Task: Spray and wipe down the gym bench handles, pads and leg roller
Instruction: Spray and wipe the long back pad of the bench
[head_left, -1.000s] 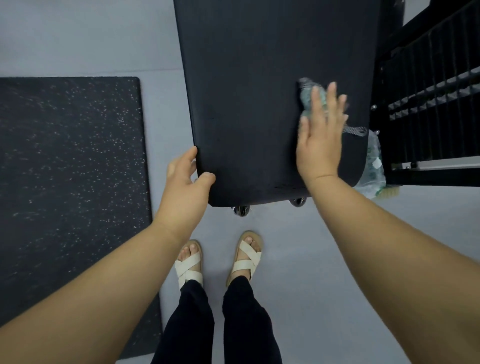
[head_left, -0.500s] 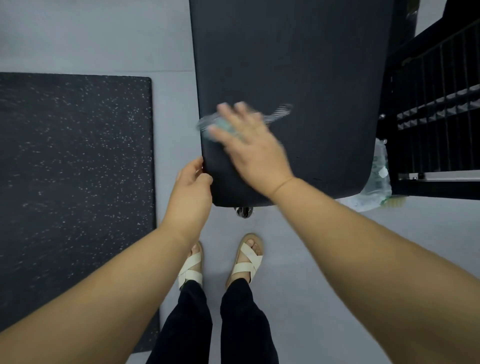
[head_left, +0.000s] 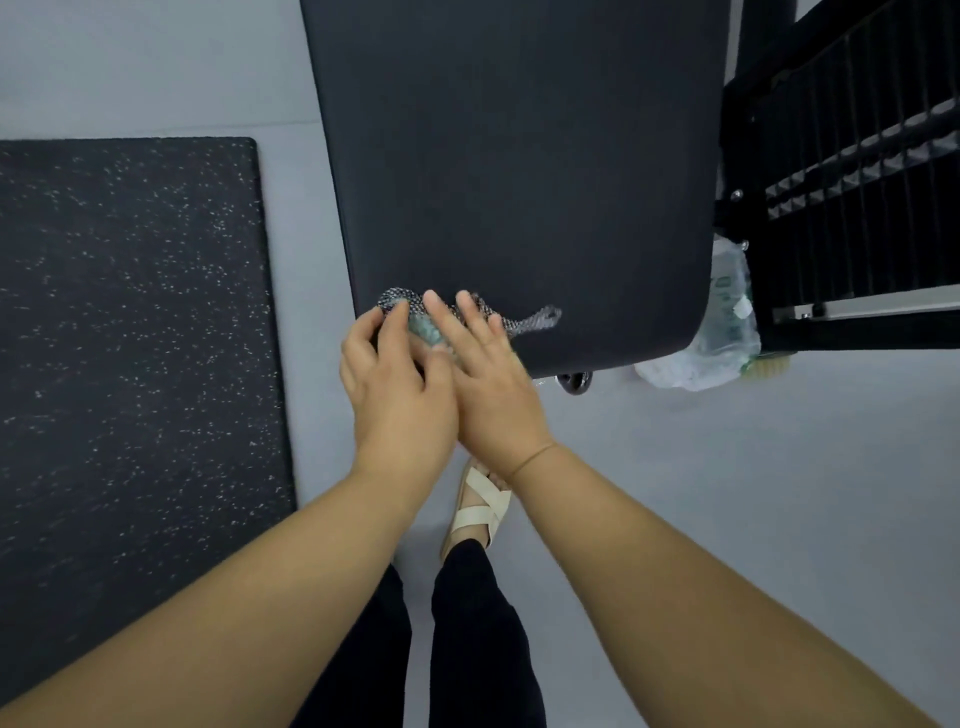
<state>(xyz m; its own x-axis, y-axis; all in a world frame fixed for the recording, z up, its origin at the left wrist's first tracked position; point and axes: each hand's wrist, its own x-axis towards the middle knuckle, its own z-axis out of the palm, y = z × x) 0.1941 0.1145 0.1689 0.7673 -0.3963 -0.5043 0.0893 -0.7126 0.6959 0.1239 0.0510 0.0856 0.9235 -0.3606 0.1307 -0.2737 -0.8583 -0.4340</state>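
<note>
The black bench pad (head_left: 519, 156) fills the upper middle, its rounded near edge toward me. A grey mesh cloth (head_left: 537, 318) with a teal patch lies on the pad's near left corner. My right hand (head_left: 491, 387) presses flat on the cloth with straight fingers. Beside it and touching it, my left hand (head_left: 395, 382) has its fingers curled over the cloth's left end. Most of the cloth is hidden under both hands; a thin tail sticks out to the right.
A speckled black rubber mat (head_left: 130, 338) covers the floor at left. A black metal rack (head_left: 852, 171) stands at right, with a clear plastic bag (head_left: 719, 327) at its foot. A bench wheel (head_left: 574, 382) shows under the pad. My sandalled foot (head_left: 480, 506) is on grey floor.
My right hand swept the cloth from the pad's right side to its near left corner. My left hand let go of the pad's corner and came onto the cloth.
</note>
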